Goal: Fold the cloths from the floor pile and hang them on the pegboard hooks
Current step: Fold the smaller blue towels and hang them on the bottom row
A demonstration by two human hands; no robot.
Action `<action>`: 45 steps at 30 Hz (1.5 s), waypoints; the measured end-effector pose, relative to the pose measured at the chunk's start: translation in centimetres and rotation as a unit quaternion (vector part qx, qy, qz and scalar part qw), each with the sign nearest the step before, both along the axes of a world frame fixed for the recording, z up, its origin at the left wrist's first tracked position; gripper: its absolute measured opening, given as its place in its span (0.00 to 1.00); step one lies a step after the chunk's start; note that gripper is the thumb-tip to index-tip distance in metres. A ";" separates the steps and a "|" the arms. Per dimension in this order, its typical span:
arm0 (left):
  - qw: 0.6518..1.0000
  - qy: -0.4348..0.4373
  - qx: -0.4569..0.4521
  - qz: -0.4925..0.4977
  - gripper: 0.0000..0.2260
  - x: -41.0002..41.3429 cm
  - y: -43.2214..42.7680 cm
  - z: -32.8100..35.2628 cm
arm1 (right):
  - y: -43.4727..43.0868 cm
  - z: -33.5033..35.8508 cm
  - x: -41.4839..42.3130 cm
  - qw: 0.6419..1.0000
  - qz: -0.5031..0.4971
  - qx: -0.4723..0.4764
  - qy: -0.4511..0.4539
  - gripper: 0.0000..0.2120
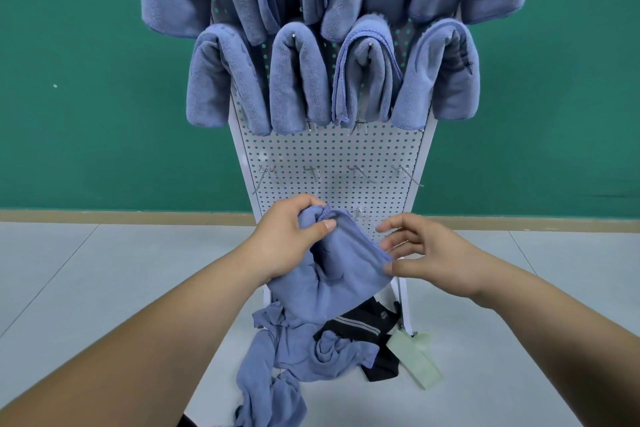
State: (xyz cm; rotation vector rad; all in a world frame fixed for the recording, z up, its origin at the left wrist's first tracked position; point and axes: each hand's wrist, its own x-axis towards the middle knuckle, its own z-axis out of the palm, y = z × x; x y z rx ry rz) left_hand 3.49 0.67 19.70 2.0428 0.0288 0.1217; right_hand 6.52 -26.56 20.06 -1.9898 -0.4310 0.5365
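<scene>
Green wall (86,80) behind; grey floor (104,270) below.

Left hand (291,236): fingers curled round the bunched top corner of a blue cloth (346,270), thumb pressed on its hem. The cloth is held up in front of the lower pegboard (329,156) and hangs down towards the pile (294,354).

Pile: crumpled blue cloths on the floor at the pegboard's foot, trailing to the bottom edge of view. A black garment (367,326) lies against the pile's right side.

Pegboard: white, perforated. The upper rows carry folded cloths (298,80) draped over hooks. Below them is a row of four bare hooks (263,177).

Right hand (436,253): fingers spread apart, thumb tip touching the cloth's right edge, no closed grip.

A pale green flat piece (415,357) lies on the floor, right of the black garment.
</scene>
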 end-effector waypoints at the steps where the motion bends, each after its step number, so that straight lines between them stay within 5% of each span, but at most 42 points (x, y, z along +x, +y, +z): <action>1: 1.000 -0.005 0.004 -0.015 0.03 -0.1 -0.3 0.0 | 0.3 -0.3 -0.1 1.000 0.011 -0.003 -0.003 0.30; 4: 0.998 -0.014 0.004 -0.060 0.04 -0.5 -1.7 0.3 | 1.9 -0.9 -0.5 1.000 0.008 0.021 0.000 0.34; 8: 0.998 -0.011 0.011 -0.066 0.05 -0.6 -2.3 0.0 | 3.2 -1.7 -0.4 0.999 -0.030 -0.002 -0.043 0.10; 15: 0.988 0.046 0.091 0.119 0.18 0.1 1.1 -1.6 | -0.2 -2.8 0.9 0.961 -0.273 0.036 0.032 0.07; 20: 0.981 0.077 0.002 0.179 0.21 0.1 2.3 -2.5 | -2.2 -1.8 1.3 0.932 -0.337 0.083 0.104 0.14; 26: 0.966 0.058 -0.092 0.234 0.28 0.3 2.4 -2.1 | -2.6 -1.4 1.6 0.912 -0.381 0.110 0.111 0.07; 34: 0.931 0.072 -0.207 0.292 0.24 0.4 2.6 -1.6 | -2.3 -1.1 1.4 0.919 -0.370 0.114 0.082 0.23; 40: 0.940 0.095 -0.266 0.193 0.14 0.1 2.9 -1.2 | -2.3 -0.5 1.3 0.941 -0.329 0.080 -0.029 0.24; 45: 0.967 0.071 -0.235 0.062 0.10 -0.5 2.6 -0.2 | -2.6 0.0 1.2 0.953 -0.299 0.055 0.007 0.19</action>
